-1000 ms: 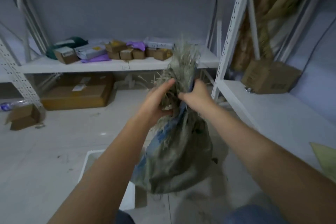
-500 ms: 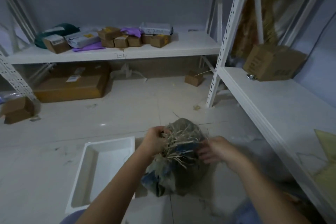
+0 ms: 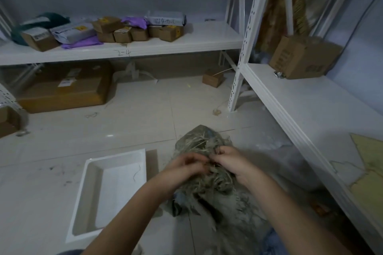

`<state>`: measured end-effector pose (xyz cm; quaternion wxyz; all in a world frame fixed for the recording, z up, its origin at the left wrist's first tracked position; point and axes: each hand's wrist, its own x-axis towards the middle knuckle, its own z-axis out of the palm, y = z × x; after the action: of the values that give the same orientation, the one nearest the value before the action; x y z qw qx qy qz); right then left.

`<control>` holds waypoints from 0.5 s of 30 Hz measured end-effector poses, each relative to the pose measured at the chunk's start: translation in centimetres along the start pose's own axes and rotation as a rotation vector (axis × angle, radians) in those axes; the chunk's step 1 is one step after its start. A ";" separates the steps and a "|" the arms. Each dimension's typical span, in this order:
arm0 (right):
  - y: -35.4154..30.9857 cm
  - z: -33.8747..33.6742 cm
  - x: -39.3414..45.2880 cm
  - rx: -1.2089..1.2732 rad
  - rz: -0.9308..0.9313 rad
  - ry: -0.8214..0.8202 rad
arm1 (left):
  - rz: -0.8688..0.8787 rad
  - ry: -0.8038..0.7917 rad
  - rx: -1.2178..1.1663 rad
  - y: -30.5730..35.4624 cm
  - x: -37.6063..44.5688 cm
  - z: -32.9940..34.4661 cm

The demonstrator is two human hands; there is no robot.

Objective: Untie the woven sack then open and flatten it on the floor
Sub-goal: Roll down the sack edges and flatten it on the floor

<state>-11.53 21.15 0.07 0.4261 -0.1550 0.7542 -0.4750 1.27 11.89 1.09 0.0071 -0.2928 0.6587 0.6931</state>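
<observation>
A grey-green woven sack (image 3: 204, 187) with frayed straw-like strands lies bunched on the tiled floor in front of me. Its knotted, frayed top faces up and away from me. My left hand (image 3: 184, 168) and my right hand (image 3: 230, 162) sit together on that top, fingers curled and pinching at the tangled strands. The fingertips nearly touch each other. The knot itself is hidden under my fingers and the fibres. The picture is blurred around both hands.
A white shallow tray (image 3: 107, 190) lies on the floor left of the sack. A white metal shelf (image 3: 310, 109) runs along the right, its post (image 3: 238, 80) just beyond the sack. Cardboard boxes (image 3: 64, 89) sit under the far shelf.
The sack went from held up at chest height to down on the floor. Both hands followed it down and came together on its frayed top.
</observation>
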 end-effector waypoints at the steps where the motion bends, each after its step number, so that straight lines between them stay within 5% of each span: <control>1: 0.0 -0.1 0.2 0.019 -0.014 0.022 | -0.070 0.098 -0.147 0.1 0.0 -0.2; 3: -0.3 -0.1 0.3 0.087 -0.058 0.068 | -0.176 0.274 -0.165 0.0 0.0 -0.7; 6: -1.3 0.6 0.3 0.184 -0.160 0.087 | -0.259 0.194 -0.086 0.3 -0.2 -0.5; 12: -3.9 1.6 -0.9 0.478 -0.265 0.021 | 0.169 0.234 -0.189 4.5 -0.6 -0.2; 15: -5.7 0.5 -2.4 0.432 -0.476 0.096 | 0.268 0.206 -0.343 6.5 -1.3 0.4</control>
<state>-10.69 19.48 6.00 0.2899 -0.2105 0.5979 -0.7171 -0.41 11.91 7.47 -0.2021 -0.2690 0.5615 0.7560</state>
